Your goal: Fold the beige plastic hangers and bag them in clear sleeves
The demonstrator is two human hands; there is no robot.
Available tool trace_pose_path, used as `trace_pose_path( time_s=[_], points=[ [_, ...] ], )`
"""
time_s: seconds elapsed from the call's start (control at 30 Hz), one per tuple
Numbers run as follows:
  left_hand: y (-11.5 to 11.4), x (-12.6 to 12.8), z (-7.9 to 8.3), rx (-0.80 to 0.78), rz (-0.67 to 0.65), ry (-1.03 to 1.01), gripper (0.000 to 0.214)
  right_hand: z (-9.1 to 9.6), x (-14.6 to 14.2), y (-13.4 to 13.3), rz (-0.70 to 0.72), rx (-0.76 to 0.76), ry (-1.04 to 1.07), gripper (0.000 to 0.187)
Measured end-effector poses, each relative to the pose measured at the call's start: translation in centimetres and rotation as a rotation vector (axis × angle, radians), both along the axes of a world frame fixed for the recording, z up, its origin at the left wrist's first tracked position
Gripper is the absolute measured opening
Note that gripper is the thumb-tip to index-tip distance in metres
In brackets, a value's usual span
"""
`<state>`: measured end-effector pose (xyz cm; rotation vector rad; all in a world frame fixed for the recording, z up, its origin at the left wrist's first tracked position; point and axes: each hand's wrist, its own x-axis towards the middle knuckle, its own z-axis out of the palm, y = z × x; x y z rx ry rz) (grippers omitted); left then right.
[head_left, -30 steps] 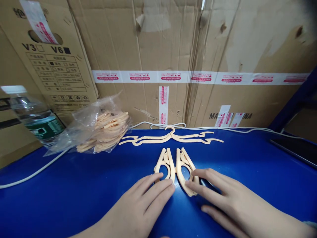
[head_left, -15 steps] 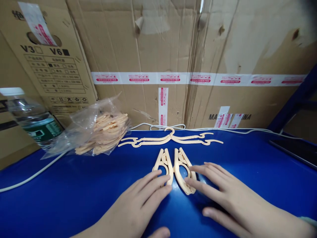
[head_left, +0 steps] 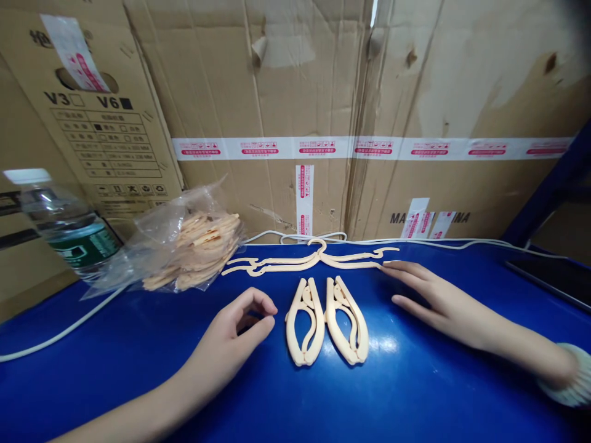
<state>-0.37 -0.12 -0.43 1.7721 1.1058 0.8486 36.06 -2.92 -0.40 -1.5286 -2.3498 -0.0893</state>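
Two folded cream plastic hangers lie side by side on the blue table. Behind them an unfolded cream hanger lies spread flat near the boxes. My left hand rests left of the folded pair, fingers loosely curled with thumb and forefinger close, and holds nothing that I can see. My right hand lies flat with fingers stretched out, its fingertips touching the right arm of the unfolded hanger.
A clear plastic bag of more cream hangers sits at the back left beside a water bottle. Cardboard boxes wall the back. A white cable runs along the table. A dark flat device lies at the right.
Both hands have lifted off the two folded hangers. The left drew back and curled; the right reached to the unfolded hanger's right arm.
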Motion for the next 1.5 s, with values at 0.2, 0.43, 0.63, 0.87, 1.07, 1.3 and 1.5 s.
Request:
trace_pose_path(
  time_s=[0.2,0.43,0.63,0.87,1.07,1.3,1.5],
  points=[
    [-0.2,0.1,0.1,0.016,-0.033,-0.002,0.022,-0.6,0.2,0.8,0.012,-0.11,-0.086,0.075],
    [-0.4,0.2,0.9,-0.001,-0.048,-0.002,0.019,-0.7,0.2,0.5,0.044,-0.14,-0.123,0.076],
    [-0.3,0.1,0.4,-0.029,-0.05,-0.058,0.013,-0.8,0.3,0.7,-0.001,-0.031,-0.088,0.066],
    [-0.5,0.2,0.5,-0.035,-0.05,-0.051,0.012,-1.1,0.5,1.0,0.059,-0.073,-0.097,0.073],
    [-0.5,0.2,1.0,0.001,-0.059,0.022,0.019,-0.8,0.5,0.9,-0.018,0.053,0.005,0.048],
    [-0.6,0.0,0.8,0.065,-0.03,-0.022,0.024,-0.4,0.2,0.9,0.022,0.04,0.186,0.028],
    [-0.7,-0.1,0.8,0.059,-0.021,-0.059,0.031,0.6,0.3,0.0,-0.094,0.042,0.308,0.029]
  ],
)
